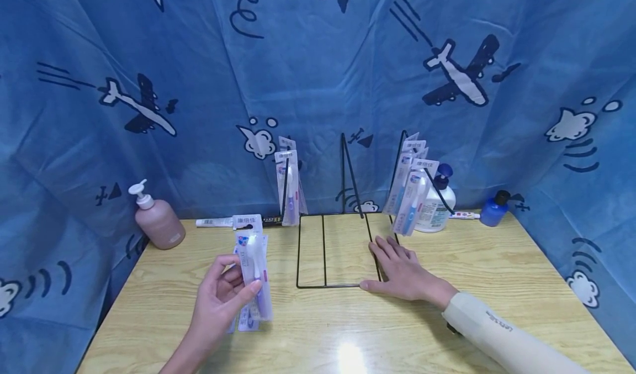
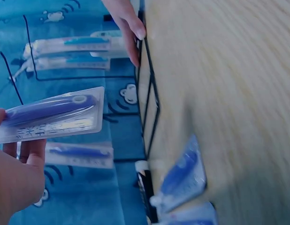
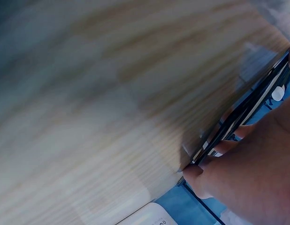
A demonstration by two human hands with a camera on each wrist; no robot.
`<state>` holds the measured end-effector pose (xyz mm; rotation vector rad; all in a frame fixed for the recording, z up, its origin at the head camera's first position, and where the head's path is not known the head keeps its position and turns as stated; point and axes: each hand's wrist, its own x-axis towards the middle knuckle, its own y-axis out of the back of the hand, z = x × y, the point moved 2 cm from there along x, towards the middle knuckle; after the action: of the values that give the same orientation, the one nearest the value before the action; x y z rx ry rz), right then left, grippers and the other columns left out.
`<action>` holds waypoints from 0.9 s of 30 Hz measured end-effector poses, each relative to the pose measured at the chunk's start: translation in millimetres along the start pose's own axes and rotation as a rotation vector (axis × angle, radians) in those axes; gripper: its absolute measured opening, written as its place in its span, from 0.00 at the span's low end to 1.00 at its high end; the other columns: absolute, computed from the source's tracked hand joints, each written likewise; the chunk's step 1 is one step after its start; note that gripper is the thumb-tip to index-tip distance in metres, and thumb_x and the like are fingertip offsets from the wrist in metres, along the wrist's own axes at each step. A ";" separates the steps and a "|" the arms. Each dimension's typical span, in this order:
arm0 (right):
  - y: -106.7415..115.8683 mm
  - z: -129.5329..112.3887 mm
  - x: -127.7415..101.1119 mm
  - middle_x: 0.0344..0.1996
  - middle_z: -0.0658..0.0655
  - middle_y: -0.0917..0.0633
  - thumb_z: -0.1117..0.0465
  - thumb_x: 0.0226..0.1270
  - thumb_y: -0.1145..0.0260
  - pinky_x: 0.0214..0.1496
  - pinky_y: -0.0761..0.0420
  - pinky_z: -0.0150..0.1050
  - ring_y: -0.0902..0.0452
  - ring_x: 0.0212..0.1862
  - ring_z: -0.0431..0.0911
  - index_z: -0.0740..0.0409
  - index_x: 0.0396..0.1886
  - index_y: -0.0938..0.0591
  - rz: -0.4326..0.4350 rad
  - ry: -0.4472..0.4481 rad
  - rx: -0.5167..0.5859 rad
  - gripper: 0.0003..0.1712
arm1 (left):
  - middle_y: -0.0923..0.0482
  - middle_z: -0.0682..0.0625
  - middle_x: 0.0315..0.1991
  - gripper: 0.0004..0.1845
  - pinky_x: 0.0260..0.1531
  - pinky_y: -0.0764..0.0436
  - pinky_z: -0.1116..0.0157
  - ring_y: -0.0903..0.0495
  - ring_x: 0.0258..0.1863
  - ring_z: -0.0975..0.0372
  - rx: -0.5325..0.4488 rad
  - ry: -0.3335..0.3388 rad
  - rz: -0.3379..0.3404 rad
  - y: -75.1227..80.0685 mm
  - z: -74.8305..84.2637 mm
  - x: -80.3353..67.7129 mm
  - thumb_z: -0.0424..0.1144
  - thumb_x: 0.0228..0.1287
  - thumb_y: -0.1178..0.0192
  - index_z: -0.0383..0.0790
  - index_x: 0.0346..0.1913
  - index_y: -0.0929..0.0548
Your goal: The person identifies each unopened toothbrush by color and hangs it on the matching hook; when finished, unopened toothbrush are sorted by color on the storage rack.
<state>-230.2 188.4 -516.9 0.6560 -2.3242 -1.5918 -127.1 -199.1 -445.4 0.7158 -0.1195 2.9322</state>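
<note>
My left hand (image 1: 218, 294) pinches a packaged toothbrush (image 1: 256, 269) with a purple handle, held upright by thumb and fingers above the table. Below it, more toothbrush packs (image 2: 185, 173) lie on the tabletop, partly hidden in the head view. My right hand (image 1: 404, 272) rests on the right side of a black wire rack's base (image 1: 325, 252), fingers spread and thumb at its front bar. Purple toothbrush packs (image 1: 292, 191) hang on the rack's left hook. Several blue toothbrush packs (image 1: 413, 197) hang at the right, while the middle hook (image 1: 354, 178) is bare.
A pink pump bottle (image 1: 160, 224) stands at the back left, near a white tube (image 1: 215, 222) and a black box (image 1: 271, 221). Behind the rack's right side are a white pump bottle (image 1: 433, 214), a small tube (image 1: 466, 215) and a blue bottle (image 1: 494, 212). A blue curtain (image 1: 308, 59) closes off the back.
</note>
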 end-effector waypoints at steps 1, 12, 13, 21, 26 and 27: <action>0.4 0.2 0.1 0.86 0.69 0.46 0.24 0.75 0.38 0.74 0.44 0.80 0.56 0.85 0.70 0.65 0.88 0.42 0.001 0.000 0.000 0.62 | 0.12 0.39 0.54 0.23 0.52 0.12 0.62 0.10 0.52 0.55 -0.011 -0.024 -0.006 -3.5 1.5 0.6 0.10 0.67 0.40 0.23 0.61 0.29; -1.5 1.4 -0.1 0.86 0.69 0.46 0.25 0.75 0.38 0.73 0.43 0.80 0.55 0.85 0.71 0.65 0.88 0.42 0.010 0.008 -0.004 0.62 | 0.11 0.41 0.56 0.21 0.51 0.12 0.62 0.11 0.52 0.56 -0.076 -0.082 -0.076 -30.0 0.1 6.3 0.12 0.68 0.39 0.23 0.60 0.29; -2.0 2.0 -0.2 0.86 0.69 0.46 0.25 0.75 0.38 0.73 0.43 0.80 0.55 0.85 0.71 0.65 0.88 0.42 0.010 0.008 -0.003 0.62 | 0.11 0.41 0.56 0.21 0.51 0.12 0.61 0.11 0.52 0.56 -0.073 -0.067 -0.072 -31.2 -1.3 7.1 0.12 0.68 0.38 0.23 0.60 0.28; -2.8 1.9 0.5 0.87 0.68 0.47 0.23 0.75 0.39 0.74 0.45 0.80 0.57 0.86 0.69 0.63 0.88 0.43 -0.002 -0.001 -0.008 0.63 | 0.11 0.38 0.54 0.21 0.52 0.11 0.59 0.10 0.51 0.53 -0.050 0.012 -0.043 -34.8 -10.1 13.8 0.15 0.69 0.35 0.25 0.61 0.27; -1.4 0.9 -0.3 0.87 0.69 0.46 0.24 0.75 0.38 0.74 0.44 0.80 0.56 0.85 0.70 0.64 0.88 0.42 0.003 0.000 -0.004 0.62 | 0.11 0.39 0.55 0.21 0.52 0.11 0.59 0.10 0.51 0.53 -0.048 0.017 -0.028 -36.0 -11.9 17.8 0.15 0.68 0.35 0.25 0.60 0.26; -1.3 0.7 -0.5 0.86 0.69 0.46 0.24 0.75 0.38 0.73 0.44 0.80 0.55 0.85 0.70 0.64 0.88 0.42 0.005 0.001 -0.003 0.62 | 0.11 0.39 0.55 0.21 0.53 0.11 0.58 0.10 0.51 0.53 -0.046 0.013 -0.028 -36.3 -12.2 18.5 0.15 0.68 0.35 0.25 0.60 0.26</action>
<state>-229.8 188.9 -518.3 0.6492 -2.3211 -1.5916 -144.0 -160.0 -445.9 0.6864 -0.1739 2.8964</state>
